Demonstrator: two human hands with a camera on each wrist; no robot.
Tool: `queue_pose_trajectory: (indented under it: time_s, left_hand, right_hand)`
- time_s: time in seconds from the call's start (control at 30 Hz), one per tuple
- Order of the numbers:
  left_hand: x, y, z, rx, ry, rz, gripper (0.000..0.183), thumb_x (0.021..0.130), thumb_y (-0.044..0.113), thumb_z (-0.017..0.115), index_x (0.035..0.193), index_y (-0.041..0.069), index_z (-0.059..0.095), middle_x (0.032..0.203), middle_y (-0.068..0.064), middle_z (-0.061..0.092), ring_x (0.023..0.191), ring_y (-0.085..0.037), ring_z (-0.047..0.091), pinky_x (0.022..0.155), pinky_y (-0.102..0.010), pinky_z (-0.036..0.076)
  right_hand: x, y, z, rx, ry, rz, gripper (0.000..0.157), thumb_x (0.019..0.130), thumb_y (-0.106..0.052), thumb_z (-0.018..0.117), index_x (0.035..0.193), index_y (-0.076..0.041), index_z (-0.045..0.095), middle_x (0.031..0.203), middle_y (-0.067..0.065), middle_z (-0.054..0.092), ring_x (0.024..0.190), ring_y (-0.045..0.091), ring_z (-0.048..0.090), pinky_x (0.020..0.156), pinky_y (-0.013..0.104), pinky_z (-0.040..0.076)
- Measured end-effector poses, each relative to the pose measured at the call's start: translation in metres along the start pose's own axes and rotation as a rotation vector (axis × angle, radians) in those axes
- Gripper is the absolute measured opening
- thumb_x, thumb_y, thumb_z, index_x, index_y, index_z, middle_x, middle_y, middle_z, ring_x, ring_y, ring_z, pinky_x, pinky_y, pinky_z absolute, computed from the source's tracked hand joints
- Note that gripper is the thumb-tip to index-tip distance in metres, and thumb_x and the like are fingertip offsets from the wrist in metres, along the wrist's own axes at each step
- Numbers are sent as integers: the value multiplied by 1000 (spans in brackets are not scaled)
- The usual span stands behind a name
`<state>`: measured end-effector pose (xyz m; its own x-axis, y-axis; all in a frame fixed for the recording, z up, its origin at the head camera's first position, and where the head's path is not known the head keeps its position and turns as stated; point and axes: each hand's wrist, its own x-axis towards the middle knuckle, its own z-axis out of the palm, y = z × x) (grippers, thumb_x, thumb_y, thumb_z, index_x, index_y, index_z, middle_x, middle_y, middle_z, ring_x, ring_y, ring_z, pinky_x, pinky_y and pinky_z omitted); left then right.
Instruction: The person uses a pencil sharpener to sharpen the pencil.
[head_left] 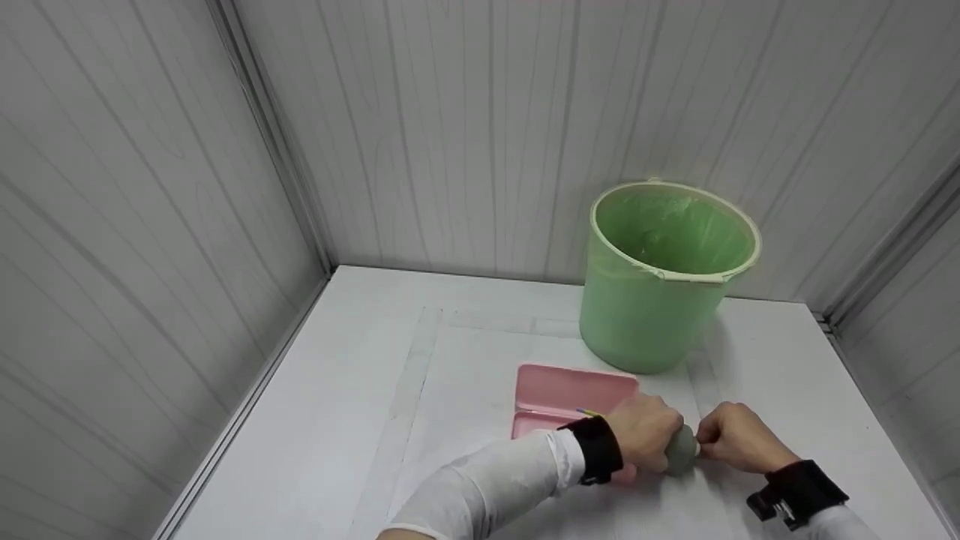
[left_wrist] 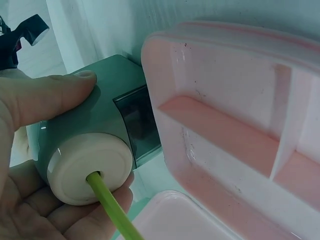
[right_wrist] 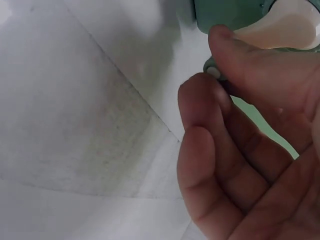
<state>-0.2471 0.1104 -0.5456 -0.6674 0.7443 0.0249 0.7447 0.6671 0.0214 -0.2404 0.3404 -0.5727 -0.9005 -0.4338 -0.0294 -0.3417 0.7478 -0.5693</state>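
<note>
A green hand-crank pencil sharpener (head_left: 681, 451) is held in my left hand (head_left: 643, 433), thumb on top and fingers beneath in the left wrist view. A yellow-green pencil (left_wrist: 114, 207) sticks into the hole of its round white front (left_wrist: 75, 175). A dark see-through window is on its side. My right hand (head_left: 739, 435) is at the opposite end and pinches the small crank knob (right_wrist: 214, 71) between thumb and forefinger. The white crank piece (right_wrist: 280, 30) shows above that thumb. Close by the left hand lies an open pink pencil case (head_left: 574, 388), partly hidden by the forearm.
A tall green bucket (head_left: 645, 315) stands behind the hands, near the back wall. Dividers split the inside of the pink case. Panelled walls (head_left: 465, 135) enclose the white table (head_left: 330, 390), which has strips of clear tape on it.
</note>
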Motion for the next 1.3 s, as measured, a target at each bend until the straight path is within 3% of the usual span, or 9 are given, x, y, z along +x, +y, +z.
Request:
queue_pose_trajectory:
  time_s: [0.23,0.5,0.73,0.97,1.07,1.3]
  left_hand:
    - [2,2,0,-14,-9,-22,24,84,37,94,98,30,76,83,14,71,67,-2,56,58,-18,45]
    - [4,4,0,-13,-17,-32,23,83,40,94,97,31,77,82,15,70,66,-3,56,57,-20,46]
    - [6,7,0,21,9,-34,24,82,41,94,94,32,76,82,15,71,65,-3,55,57,-19,46]
    - [7,8,0,57,14,-44,25,81,44,93,89,31,73,80,15,70,64,-2,55,54,-21,46]
    - [7,8,0,58,8,-56,26,80,44,93,88,31,72,79,14,70,64,-3,55,54,-22,47]
    - [8,10,-1,17,-4,-76,27,80,43,94,87,31,72,80,14,69,65,-3,55,56,-22,47]
  right_hand:
    - [-8,0,7,121,-130,48,16,78,-4,90,69,-12,79,58,-10,66,52,0,51,52,21,43]
    - [-14,-2,5,203,-210,90,12,85,-9,90,84,-8,78,66,-5,71,56,3,61,54,23,50]
    - [-16,-3,3,262,-276,108,15,86,-11,92,84,-6,77,63,-5,70,53,4,60,51,23,48]
    - [-16,-6,0,304,-350,89,6,84,0,82,85,-6,79,64,0,73,52,3,59,51,23,48]
    - [-16,-6,0,311,-345,89,4,86,-3,83,86,-5,80,66,2,76,53,3,61,51,24,51]
    - [-26,-3,-7,467,-336,6,7,92,-1,81,88,6,80,69,3,78,57,0,68,51,24,57]
